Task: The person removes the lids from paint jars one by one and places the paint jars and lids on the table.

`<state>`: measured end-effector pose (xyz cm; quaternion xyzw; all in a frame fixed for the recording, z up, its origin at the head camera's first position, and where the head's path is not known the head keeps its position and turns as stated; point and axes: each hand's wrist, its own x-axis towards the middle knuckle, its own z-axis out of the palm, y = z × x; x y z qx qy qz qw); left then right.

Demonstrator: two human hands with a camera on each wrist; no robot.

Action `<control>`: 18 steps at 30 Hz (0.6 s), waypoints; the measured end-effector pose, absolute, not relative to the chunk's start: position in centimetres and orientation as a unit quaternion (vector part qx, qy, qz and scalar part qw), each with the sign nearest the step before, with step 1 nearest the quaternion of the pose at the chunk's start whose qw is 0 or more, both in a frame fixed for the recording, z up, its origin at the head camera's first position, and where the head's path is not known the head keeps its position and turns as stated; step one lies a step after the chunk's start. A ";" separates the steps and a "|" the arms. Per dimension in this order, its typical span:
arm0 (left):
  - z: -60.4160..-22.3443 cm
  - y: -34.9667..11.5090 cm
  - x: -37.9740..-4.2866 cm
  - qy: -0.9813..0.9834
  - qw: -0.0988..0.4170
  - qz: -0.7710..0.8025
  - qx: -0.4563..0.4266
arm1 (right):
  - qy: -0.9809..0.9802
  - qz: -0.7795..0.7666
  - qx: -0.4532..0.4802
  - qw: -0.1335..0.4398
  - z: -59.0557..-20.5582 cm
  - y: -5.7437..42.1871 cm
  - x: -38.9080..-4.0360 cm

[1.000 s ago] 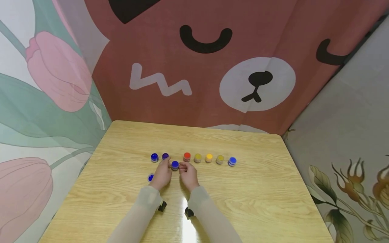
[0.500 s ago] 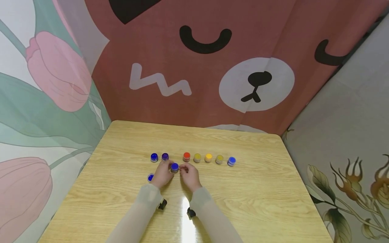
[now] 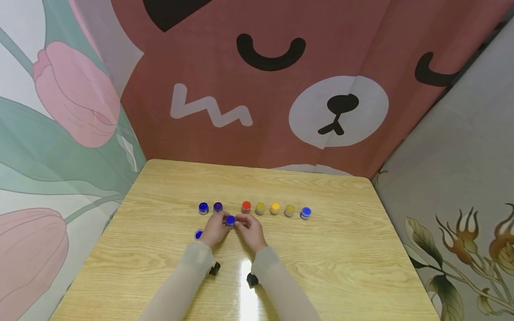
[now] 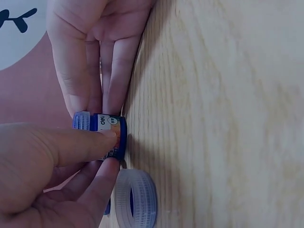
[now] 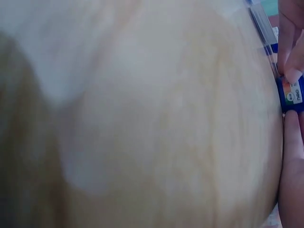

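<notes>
A small blue paint jar stands between the two hands. Its white label and ridged cap show in the left wrist view. The left hand grips the jar's body, thumb pressed on the label. From the other side, the right hand holds the jar with its fingertips at the cap and the body. At its edge, the right wrist view shows part of the same jar. Beside the left hand lies a translucent ridged lid with blue inside, partly hidden in the head view.
Behind the hands is a row of paint jars: dark blue, purple, red, olive, yellow, another olive and light blue. A gap separates purple from red. Printed cloths surround the wooden table.
The left hand has drawn the blue paint jar slightly toward the person, away from the purple jar. The right hand's fingers have closed in from beside the jar to touch it.
</notes>
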<state>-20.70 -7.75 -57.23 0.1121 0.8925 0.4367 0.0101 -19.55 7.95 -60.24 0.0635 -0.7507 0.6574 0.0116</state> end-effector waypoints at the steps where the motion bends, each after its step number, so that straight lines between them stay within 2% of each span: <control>1: -57.3 -7.7 -20.7 0.892 0.012 0.438 0.111 | -0.748 0.660 0.063 0.009 -60.3 8.0 -19.6; 9: -57.4 -7.6 -20.9 0.889 0.036 0.445 0.097 | -0.733 0.675 0.082 -0.012 -59.4 8.1 -19.4; 14: -57.5 -7.6 -21.1 0.890 0.031 0.443 0.099 | -0.726 0.682 0.091 -0.023 -58.3 8.2 -19.1; 18: -57.4 -7.7 -21.2 0.891 0.033 0.443 0.097 | -0.737 0.670 0.081 -0.024 -59.2 8.1 -19.4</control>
